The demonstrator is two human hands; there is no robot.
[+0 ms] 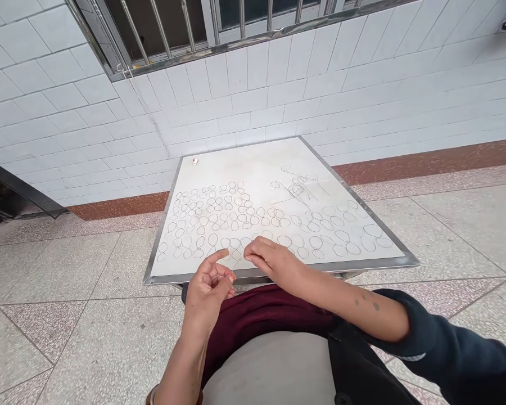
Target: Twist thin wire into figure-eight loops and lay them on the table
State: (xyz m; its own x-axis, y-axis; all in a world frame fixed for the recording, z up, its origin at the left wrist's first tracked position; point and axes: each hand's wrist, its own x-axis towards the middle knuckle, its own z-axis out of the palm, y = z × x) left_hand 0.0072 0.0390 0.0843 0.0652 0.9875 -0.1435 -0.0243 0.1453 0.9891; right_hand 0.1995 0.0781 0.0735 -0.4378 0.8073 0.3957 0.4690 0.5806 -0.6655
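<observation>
Near the front edge of the table, my left hand (208, 287) is turned palm-up, its thumb pressed to a fingertip. A thin, pale sliver seems to show at that pinch, too small to name. Its index finger stretches forward and has a tan wrap near the tip. To the right, my right hand (274, 259) is above the table edge with thumb and fingers pinched together; whatever they hold is hidden. Thin dark wire loops (235, 226), many in figure-eight shapes, lie in rows beyond both hands.
The white tabletop (244, 163) has a metal rim (358, 194). Loose, tangled wire pieces (297, 188) lie at the back right. A small white-and-red item (195, 161) sits at the back left corner. Behind stands a tiled wall (244, 121) with a barred window.
</observation>
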